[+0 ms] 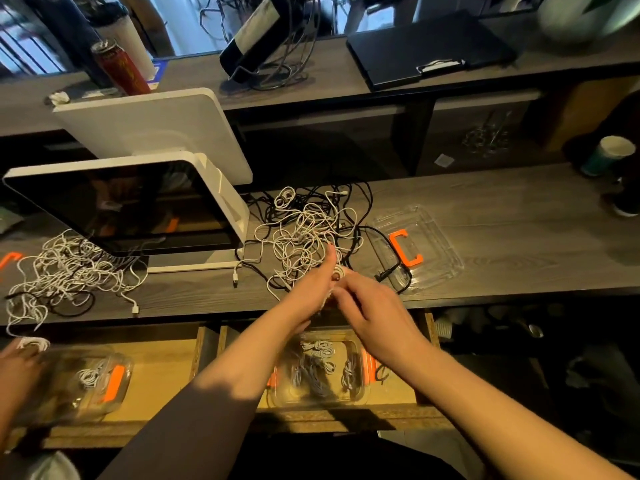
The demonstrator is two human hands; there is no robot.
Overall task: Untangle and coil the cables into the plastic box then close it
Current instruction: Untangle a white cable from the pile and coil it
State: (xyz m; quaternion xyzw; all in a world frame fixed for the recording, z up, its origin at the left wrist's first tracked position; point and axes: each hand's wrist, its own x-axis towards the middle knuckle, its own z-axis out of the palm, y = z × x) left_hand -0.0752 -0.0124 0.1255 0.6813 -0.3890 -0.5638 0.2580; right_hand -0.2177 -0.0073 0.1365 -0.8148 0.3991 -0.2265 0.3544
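At the counter's front edge, the left hand (313, 284) and right hand (367, 301) pinch a small white coil (338, 271). Its tail likely runs into the tangle (304, 233); pulling could tighten knots or loosen the coil before it reaches the plastic box (320, 372) below.

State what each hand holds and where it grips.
Left hand and right hand both hold one white cable, at its small wound coil between them.
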